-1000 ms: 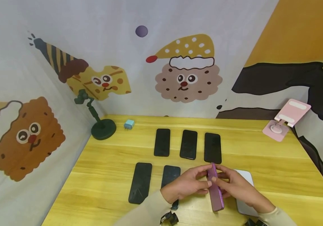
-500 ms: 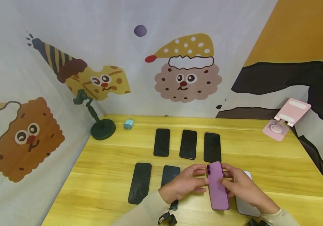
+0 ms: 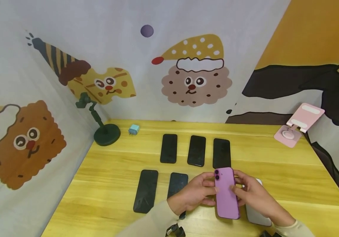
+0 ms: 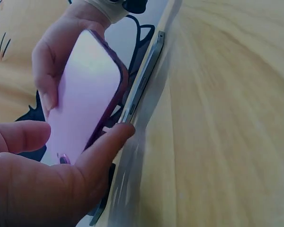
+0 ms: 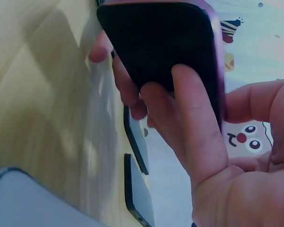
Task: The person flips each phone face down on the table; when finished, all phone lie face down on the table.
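Both hands hold a purple slab-shaped smartphone just above the yellow wooden table, back side up, its camera lenses at the 12 o'clock end. The left hand grips its left edge with curled fingers; the right hand pinches the right edge, fingers under the dark screen. At 12 o'clock lie three black phones; at 9 o'clock two more. A white flat phone lies at 4 o'clock, beneath the right hand.

Three phones lie in a row behind two phones on the table.
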The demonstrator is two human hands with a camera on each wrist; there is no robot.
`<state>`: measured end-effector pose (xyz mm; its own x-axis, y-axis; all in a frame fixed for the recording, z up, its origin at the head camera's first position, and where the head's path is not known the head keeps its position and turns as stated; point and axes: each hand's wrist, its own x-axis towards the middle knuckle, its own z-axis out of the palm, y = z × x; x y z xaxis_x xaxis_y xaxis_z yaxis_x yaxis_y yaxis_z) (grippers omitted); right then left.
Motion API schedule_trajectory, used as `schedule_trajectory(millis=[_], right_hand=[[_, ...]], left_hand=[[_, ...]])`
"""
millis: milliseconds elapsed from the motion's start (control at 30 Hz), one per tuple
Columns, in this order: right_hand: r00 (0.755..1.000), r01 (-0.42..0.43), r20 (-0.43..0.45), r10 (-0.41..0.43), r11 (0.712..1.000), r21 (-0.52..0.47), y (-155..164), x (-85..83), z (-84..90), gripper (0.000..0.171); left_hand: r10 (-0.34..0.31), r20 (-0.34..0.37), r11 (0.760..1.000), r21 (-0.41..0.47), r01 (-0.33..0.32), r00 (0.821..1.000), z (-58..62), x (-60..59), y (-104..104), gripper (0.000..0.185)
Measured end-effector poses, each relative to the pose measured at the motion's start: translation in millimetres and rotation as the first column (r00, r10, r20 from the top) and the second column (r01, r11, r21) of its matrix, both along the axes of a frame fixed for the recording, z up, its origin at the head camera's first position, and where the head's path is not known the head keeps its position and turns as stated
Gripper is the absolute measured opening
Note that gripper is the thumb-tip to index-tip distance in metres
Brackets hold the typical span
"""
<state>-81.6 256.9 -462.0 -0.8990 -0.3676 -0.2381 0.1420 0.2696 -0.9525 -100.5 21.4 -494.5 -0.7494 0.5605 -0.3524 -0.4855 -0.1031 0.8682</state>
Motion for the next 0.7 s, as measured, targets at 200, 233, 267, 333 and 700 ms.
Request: schedule_trajectory(millis=[200,233,267,333,700], right_hand=[[0.999,0.03,0.009,-0.031,0.999,0.035,2.5,-2.8,-5.1,0.073],[0.999,0.036,0.016,-0.037,0.999,0.036,2.8,-3.3,-6.2,0.074],[0.999,0.039,0.02,-0.039,0.998,0.039,3.0,-3.8,-7.4,0.075],[0.999,0.046,0.026,-0.047,0.998,0.043,4.0,-4.5,-9.9,0.076],[1.0,0.031,0.003,-0.031,0.997,0.069,10.9,-10.8,-29.5,0.083]], left_hand=[[0.048,-0.024,0.998,-0.033,-0.048,0.999,1.2,2.5,0.1,0.055],[0.053,-0.025,0.998,-0.037,-0.054,0.998,1.0,2.7,0.0,0.055],[0.058,-0.022,0.998,-0.038,-0.059,0.998,0.5,2.9,-0.2,0.056],[0.064,-0.015,0.997,-0.035,-0.065,0.998,0.2,3.2,-0.8,0.057],[0.015,-0.058,0.998,-0.068,-0.019,0.998,-1.1,1.5,-1.1,0.064]])
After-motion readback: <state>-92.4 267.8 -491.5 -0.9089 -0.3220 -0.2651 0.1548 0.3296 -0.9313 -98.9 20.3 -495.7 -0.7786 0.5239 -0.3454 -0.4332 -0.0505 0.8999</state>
